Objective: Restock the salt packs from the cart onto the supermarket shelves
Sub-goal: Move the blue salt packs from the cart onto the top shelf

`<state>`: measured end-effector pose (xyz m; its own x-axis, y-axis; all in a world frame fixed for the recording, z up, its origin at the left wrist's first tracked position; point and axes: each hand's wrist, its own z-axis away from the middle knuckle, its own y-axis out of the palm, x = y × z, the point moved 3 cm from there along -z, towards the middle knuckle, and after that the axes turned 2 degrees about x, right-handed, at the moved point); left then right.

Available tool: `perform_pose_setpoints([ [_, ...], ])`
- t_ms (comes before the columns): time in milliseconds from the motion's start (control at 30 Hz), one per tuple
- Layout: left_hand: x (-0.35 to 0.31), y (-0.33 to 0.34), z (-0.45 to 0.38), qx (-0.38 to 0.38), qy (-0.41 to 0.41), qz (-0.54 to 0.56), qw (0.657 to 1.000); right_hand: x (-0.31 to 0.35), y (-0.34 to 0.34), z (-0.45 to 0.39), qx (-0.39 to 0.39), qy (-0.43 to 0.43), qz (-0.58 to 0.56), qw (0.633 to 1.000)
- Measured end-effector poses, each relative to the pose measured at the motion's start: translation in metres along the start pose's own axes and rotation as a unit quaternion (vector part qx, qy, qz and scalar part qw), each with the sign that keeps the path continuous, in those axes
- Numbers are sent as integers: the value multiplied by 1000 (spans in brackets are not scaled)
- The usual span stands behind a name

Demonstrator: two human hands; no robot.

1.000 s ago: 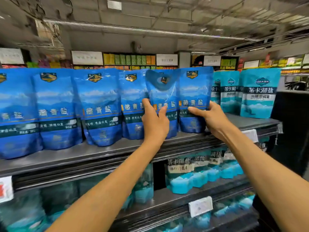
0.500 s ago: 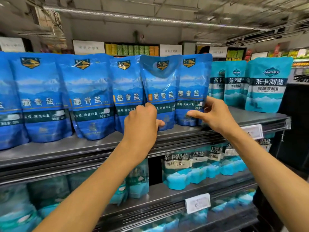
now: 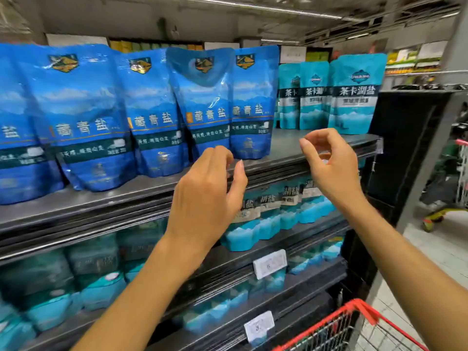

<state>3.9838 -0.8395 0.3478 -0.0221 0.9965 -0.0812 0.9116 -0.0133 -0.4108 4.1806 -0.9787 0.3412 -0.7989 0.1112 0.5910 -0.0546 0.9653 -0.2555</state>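
Note:
A row of dark blue salt packs stands upright on the top shelf [image 3: 298, 148]. One pack [image 3: 202, 107] leans slightly between its neighbours, next to the rightmost blue pack [image 3: 253, 105]. My left hand [image 3: 205, 196] hangs in front of the shelf edge below that pack, fingers loosely curled, holding nothing. My right hand [image 3: 329, 165] hovers to the right of the blue packs, thumb and fingers bent, empty. The red cart [image 3: 354, 325] shows its rim at the bottom right; its contents are hidden.
Teal salt packs [image 3: 354, 97] stand at the right end of the top shelf, with a bare gap between them and the blue ones. Lower shelves hold teal packs [image 3: 253, 224] and price tags [image 3: 269, 264]. Another cart [image 3: 455, 178] stands in the aisle at right.
Both hands have let go of the blue packs and drawn back and down from the shelf. The leaning pack now stands on its own. The view has dipped, showing the cart.

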Motion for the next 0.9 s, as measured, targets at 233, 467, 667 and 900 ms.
perform_pose_setpoints([
  [233,-67,65,57,97,17,307,947,-31,-104,121,-119,90,41,988],
  [467,-174,179,158,351,-121,506,779,-75,-208,275,-196,257,107,940],
  [667,-273,261,275,559,-149,495,648,-130,-283,416,-270,415,140,858],
  [900,-367,328,429,745,-276,393,463,-205,-331,592,-319,597,178,714],
])
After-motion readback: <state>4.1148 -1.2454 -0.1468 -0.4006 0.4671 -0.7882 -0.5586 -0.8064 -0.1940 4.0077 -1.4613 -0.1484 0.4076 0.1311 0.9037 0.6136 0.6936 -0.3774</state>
